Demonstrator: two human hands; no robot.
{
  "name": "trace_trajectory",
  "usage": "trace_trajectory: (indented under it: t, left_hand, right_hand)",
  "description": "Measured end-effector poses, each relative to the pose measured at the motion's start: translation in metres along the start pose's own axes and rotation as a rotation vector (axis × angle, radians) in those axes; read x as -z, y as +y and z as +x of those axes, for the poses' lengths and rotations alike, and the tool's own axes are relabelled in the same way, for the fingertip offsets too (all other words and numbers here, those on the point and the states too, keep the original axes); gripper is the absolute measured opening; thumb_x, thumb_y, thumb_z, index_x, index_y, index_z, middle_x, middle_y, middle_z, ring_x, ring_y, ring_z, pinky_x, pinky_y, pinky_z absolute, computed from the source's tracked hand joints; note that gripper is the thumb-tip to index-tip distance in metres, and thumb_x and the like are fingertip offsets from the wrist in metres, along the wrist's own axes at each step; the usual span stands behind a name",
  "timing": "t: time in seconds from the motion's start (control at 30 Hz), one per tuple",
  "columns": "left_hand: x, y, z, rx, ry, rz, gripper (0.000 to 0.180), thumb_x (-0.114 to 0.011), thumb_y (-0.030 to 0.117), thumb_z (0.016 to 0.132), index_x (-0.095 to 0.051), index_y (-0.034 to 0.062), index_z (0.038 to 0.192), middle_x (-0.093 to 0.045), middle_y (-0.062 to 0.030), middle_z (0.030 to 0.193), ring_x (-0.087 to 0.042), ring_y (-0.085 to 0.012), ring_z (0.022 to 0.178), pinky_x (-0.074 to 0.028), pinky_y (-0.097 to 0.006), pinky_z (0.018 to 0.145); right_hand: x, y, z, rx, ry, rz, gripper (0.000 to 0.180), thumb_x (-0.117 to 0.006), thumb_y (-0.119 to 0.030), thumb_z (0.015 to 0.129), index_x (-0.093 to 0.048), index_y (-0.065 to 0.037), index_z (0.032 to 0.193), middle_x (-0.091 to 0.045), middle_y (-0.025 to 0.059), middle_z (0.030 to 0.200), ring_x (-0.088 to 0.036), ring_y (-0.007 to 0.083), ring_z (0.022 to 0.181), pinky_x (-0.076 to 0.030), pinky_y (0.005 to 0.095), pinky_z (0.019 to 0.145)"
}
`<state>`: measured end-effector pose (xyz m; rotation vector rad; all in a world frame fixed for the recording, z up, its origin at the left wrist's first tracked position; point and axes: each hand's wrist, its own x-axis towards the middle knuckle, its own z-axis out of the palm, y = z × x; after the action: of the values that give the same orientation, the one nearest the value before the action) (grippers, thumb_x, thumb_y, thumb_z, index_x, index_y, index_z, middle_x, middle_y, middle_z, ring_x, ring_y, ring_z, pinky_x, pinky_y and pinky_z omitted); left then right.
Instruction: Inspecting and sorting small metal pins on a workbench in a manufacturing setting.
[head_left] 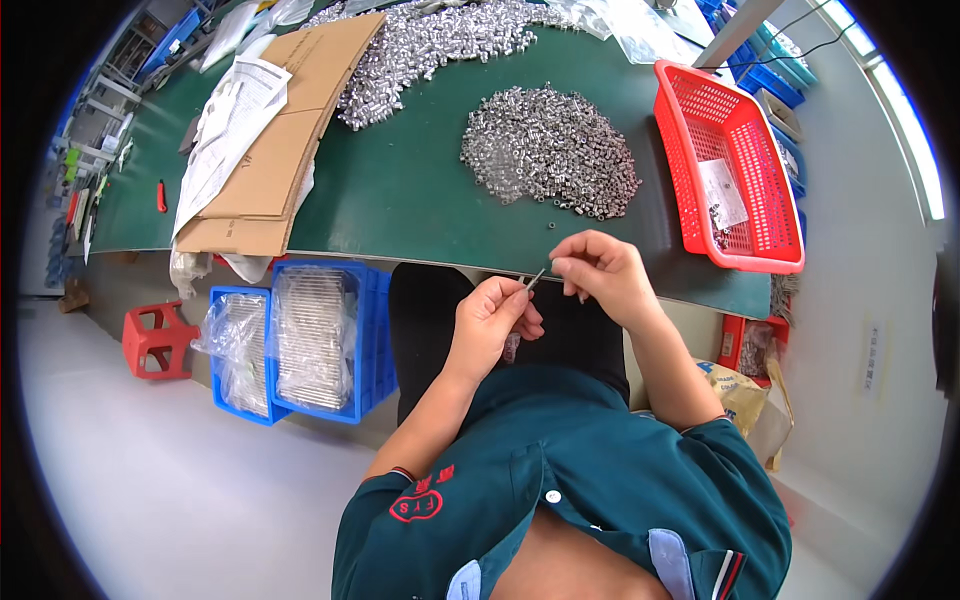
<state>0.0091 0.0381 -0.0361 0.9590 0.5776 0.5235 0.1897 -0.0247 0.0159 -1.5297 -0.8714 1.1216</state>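
My left hand [494,318] is closed around a thin metal rod [536,279], whose tip sticks up between thumb and forefinger. Just right of that tip, my right hand [602,272] has its thumb and forefinger pinched together; anything between them is too small to make out. Both hands are over my lap at the front edge of the green table [400,215]. Beyond them lies a heap of small silvery metal sleeves [550,150], with one loose sleeve [552,226] nearer to my right hand.
A red plastic basket [690,185] stands at the right, holding a paper slip and a few small parts. Farther back spreads a larger heap of shiny metal pieces [430,45]. Flat cardboard [265,175] with papers lies left. Blue crates [375,340] and a red stool [160,340] stand below.
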Motion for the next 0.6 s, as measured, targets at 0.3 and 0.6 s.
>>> trace_trajectory:
  t: [0.3, 0.6]
  left_hand:
    - [-0.002, 0.003, -0.004, 0.000, -0.001, 0.053, 0.014, -0.053, 0.012, 0.095, -0.056, -0.0016, 0.096, -0.063, -0.0082, 0.074, -0.062, -0.0134, 0.062, -0.052, -0.024, 0.057]
    - [-0.004, 0.006, -0.006, 0.015, -0.029, 0.042, 0.013, -0.054, 0.011, 0.094, -0.058, -0.0011, 0.094, -0.063, -0.0059, 0.070, -0.061, -0.0109, 0.058, -0.051, -0.022, 0.054]
  right_hand:
    - [-0.002, -0.003, -0.006, -0.018, -0.066, 0.046, 0.011, -0.063, -0.004, 0.087, -0.063, 0.003, 0.095, -0.063, 0.0030, 0.077, -0.059, 0.0072, 0.063, -0.049, 0.0203, 0.054]
    - [-0.002, -0.016, -0.014, 0.308, -0.094, -0.323, 0.006, -0.061, 0.001, 0.085, -0.060, 0.003, 0.090, -0.061, 0.0048, 0.073, -0.061, 0.0083, 0.063, -0.050, 0.0230, 0.055]
